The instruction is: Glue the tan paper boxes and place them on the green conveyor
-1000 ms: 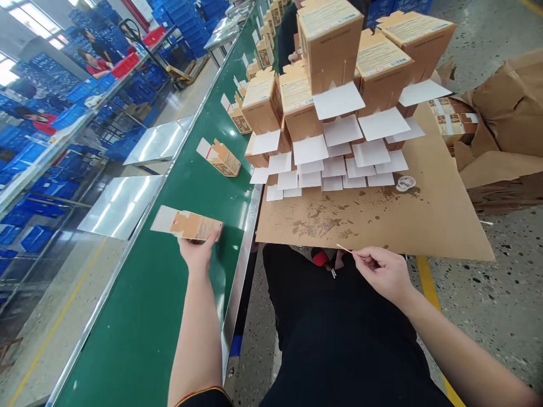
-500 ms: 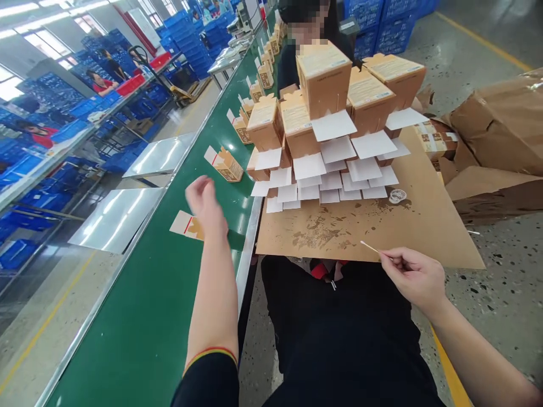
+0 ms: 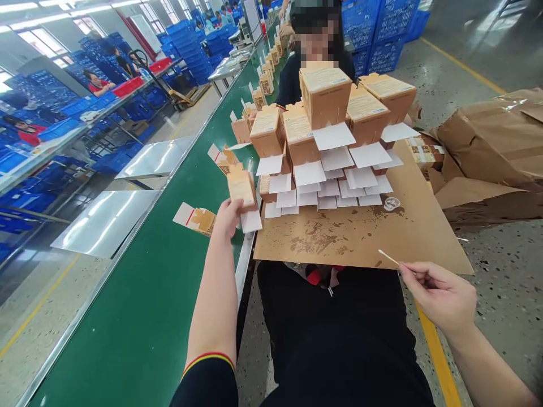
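Note:
My left hand (image 3: 229, 217) is closed on a small brown carton (image 3: 241, 189) with a white flap hanging down, held over the edge of the green belt. Between finger and thumb my right hand (image 3: 441, 291) pinches a cotton swab (image 3: 388, 256), its white tip pointing left over the front edge of the cardboard sheet (image 3: 418, 229). On that sheet rises a stack of brown cartons (image 3: 324, 102) with white flaps sticking out towards me. Another open carton (image 3: 201, 220) with a red-striped white flap lies on the belt left of my left hand.
The green belt (image 3: 139, 288) runs away from me at left, carrying a row of cartons (image 3: 266, 83). A co-worker (image 3: 288, 76) sits behind the stack. Clear rings (image 3: 391, 203) lie on the stained sheet; at right is a big brown paper-wrapped bundle (image 3: 492, 135).
My left hand has moved right and slightly down from above the belt and now holds a carton. My right hand with the swab has shifted a little right and down.

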A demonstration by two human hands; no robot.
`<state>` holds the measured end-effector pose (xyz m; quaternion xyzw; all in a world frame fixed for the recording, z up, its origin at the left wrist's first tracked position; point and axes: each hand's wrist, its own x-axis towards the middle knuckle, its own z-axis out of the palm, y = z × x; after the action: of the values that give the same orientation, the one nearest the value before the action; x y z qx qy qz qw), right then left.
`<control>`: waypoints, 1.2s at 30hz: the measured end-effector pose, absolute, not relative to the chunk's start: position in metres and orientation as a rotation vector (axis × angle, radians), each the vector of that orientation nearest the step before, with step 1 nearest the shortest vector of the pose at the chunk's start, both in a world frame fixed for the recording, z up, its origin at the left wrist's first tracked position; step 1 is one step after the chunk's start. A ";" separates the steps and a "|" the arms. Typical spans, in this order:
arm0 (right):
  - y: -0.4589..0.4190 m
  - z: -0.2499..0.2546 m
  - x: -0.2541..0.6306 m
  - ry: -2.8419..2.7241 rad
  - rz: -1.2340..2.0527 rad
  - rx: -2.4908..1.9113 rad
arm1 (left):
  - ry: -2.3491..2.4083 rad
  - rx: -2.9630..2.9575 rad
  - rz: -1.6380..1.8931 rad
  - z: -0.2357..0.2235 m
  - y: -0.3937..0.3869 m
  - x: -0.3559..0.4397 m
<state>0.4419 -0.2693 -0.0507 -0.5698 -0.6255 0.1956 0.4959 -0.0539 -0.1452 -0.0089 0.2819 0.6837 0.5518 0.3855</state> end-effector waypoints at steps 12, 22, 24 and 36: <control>-0.151 -0.018 0.471 -1.779 0.235 -1.748 | 1.432 0.759 1.568 -0.068 -0.283 0.039; -0.086 -0.024 0.475 -2.094 0.218 -1.774 | 1.403 0.842 1.494 -0.068 -0.248 0.052; -0.092 -0.023 0.479 -2.083 0.208 -1.759 | 1.441 0.848 1.508 -0.064 -0.248 0.058; -0.218 -0.073 0.326 -2.075 0.648 -1.049 | 1.537 0.938 1.615 -0.072 -0.238 0.073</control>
<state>0.3256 -0.2184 -0.0728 -0.4063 -0.8033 0.2508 0.3560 0.0727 -0.2384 -0.0725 0.3625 0.5945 0.6247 0.3535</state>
